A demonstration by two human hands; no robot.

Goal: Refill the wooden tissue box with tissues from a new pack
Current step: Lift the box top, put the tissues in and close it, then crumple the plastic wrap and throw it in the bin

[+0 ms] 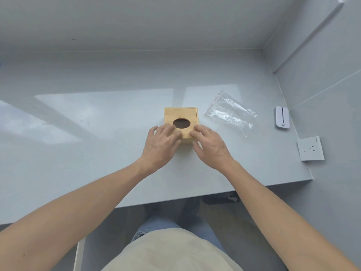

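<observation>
Closest to the camera is the person's beige top and a bit of blue jeans at the bottom of the view, with both bare forearms reaching out over the grey counter. The left hand and right hand both sit on the near edge of the wooden tissue box, fingers laid fairly flat across the lid on either side of the oval opening. So neither grip is really clamped on anything, the fingers just press down on top, with the right thumb tucked against the box's front face. The opening looks dark inside; can't tell what's in there.

The box sits on the counter roughly mid-view, square to the person. Just to the right of it, not touching, lies a clear plastic wrapper, crumpled and flat-looking. Further right near the wall there's a small white device lying on the counter, and a white wall socket below it.
</observation>
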